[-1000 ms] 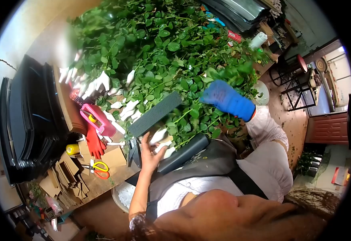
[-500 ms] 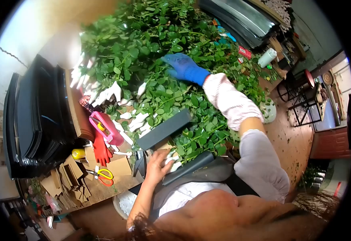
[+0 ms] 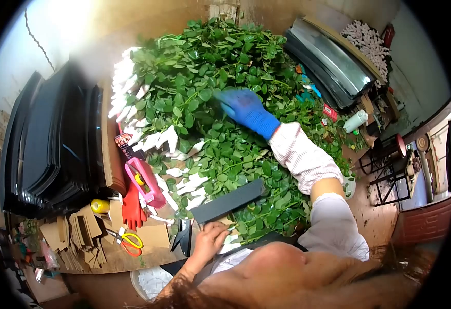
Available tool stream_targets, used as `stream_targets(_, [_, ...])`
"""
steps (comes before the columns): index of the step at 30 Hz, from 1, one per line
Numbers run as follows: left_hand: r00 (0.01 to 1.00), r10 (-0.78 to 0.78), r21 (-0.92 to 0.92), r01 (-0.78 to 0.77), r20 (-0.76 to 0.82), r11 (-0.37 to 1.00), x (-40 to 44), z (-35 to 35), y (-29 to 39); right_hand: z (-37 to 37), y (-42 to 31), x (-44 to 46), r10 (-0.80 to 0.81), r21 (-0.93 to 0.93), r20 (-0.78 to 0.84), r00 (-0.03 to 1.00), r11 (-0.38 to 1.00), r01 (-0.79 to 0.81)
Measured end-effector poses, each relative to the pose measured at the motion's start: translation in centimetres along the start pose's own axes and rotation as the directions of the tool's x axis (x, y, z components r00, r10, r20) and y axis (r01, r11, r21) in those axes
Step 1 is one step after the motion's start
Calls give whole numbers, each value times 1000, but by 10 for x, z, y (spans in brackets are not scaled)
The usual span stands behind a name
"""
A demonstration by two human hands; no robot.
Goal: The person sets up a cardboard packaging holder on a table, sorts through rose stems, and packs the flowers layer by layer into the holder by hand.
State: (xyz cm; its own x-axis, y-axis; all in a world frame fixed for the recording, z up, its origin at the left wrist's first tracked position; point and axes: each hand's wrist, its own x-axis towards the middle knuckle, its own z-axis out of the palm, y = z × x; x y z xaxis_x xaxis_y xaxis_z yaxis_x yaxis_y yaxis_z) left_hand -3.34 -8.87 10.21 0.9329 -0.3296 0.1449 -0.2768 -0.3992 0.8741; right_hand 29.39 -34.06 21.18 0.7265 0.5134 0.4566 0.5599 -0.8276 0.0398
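My right hand (image 3: 245, 107), in a blue glove, reaches over a big heap of green leafy stems (image 3: 205, 67). Its fingers are smeared by motion and partly lost among the leaves, so their grip does not show. My bare left hand (image 3: 210, 241) is low in front of me, fingers bent together at the lower edge of a dark grey strip (image 3: 228, 201). White-wrapped stem ends (image 3: 230, 241) lie just right of these fingers; what they hold, if anything, is hidden. More leafy stems stretch beneath and beyond the strip. White-wrapped ends (image 3: 161, 139) line the heap's left side.
On the left stand black sheets (image 3: 55, 139), with a pink tape dispenser (image 3: 145, 183), red glove (image 3: 131, 208), scissors (image 3: 127, 241), yellow tape roll (image 3: 99, 206) and cardboard pieces (image 3: 81, 234) nearby. Back right are more sheets (image 3: 333, 62) and a white bottle (image 3: 356, 121). A stool (image 3: 390, 149) stands right.
The view has shifted, showing more of the back wall. My right hand is still over the leaves. My left hand's fingers are now more bent, close to the grey strip's lower edge.
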Motion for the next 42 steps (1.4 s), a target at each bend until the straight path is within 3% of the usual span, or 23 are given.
stream_targets(1, [1000, -26, -15, 27, 9, 1000, 0, 0, 0, 8, 5, 24, -142, 8, -224, 964, 989, 148])
stream_targets(2, [999, -40, -25, 40, 8, 999, -2, 3, -3, 2, 2, 50, -236, -118, -247, 940, 970, 212])
stream_targets(5, [998, -66, -41, 67, 25, 997, -2, 2, -2, 63, 20, 90, -315, -364, -294, 902, 910, 199])
stream_targets(7, [998, -58, -42, 59, 31, 997, -2, 2, -5, 75, 22, 95, -163, -272, 114, 980, 944, 188])
stream_targets(8, [999, -45, -34, 46, 23, 998, -2, 2, -5, 81, 23, 95, -85, -229, 326, 942, 959, 166])
stream_targets(11, [999, -37, -16, 37, -11, 999, -4, 4, -2, 46, 8, 65, -165, -167, 317, 934, 960, 226])
stream_targets(13, [999, -43, -10, 43, -24, 999, -3, 3, 2, 38, 5, 21, -359, -32, 78, 930, 932, 362])
stream_targets(14, [999, -40, -10, 40, -14, 999, -3, 3, 0, 14, -8, -3, -433, 7, -117, 894, 899, 437])
stream_targets(16, [1000, 0, -1, 0, -25, 1000, -4, 4, -4, -33, -39, -48, -361, -78, 50, 931, 928, 364])
stream_targets(17, [999, 15, -5, -16, -37, 1000, -2, 3, -4, -60, -54, -60, -223, -105, 295, 929, 959, 263])
stream_targets(19, [999, 3, -19, -3, -32, 1000, 0, 2, -1, -55, -47, -92, -181, -186, 316, 931, 951, 248])
stream_targets(22, [1000, 6, -34, -6, -28, 999, -3, 3, -1, -40, -22, -102, 96, -201, 624, 775, 979, 40])
stream_targets(25, [999, 25, -9, -26, -39, 1000, 1, 2, -1, -22, -14, -67, 5, -41, 338, 941, 999, 9])
stream_targets(27, [998, 36, 9, -36, -52, 999, -1, 4, -3, 6, -6, -18, -122, 35, 28, 992, 992, 121])
stream_targets(29, [999, 21, 10, -21, -38, 1000, -1, 4, -2, 45, 6, 32, -209, -123, -117, 971, 973, 195])
stream_targets(32, [1000, -2, -10, 2, -8, 1000, -1, 2, -2, 113, 30, 57, -283, -277, -167, 944, 933, 231])
stream_targets(35, [1000, -1, -27, 0, -12, 1000, -2, 1, 0, 101, 28, 52, -256, -69, -43, 966, 965, 252])
stream_targets(36, [999, 23, -19, -23, -33, 1000, -2, 3, 0, 93, 31, 44, -219, 39, 55, 974, 975, 217])
stream_targets(41, [993, 87, -16, -89, -79, 996, -4, 5, -5, -19, 31, -25, -400, 185, -42, 915, 897, 401])
stream_targets(42, [999, 32, -3, -32, -35, 999, -6, 4, -4, -44, 23, -40, -428, 205, -66, 901, 878, 432])
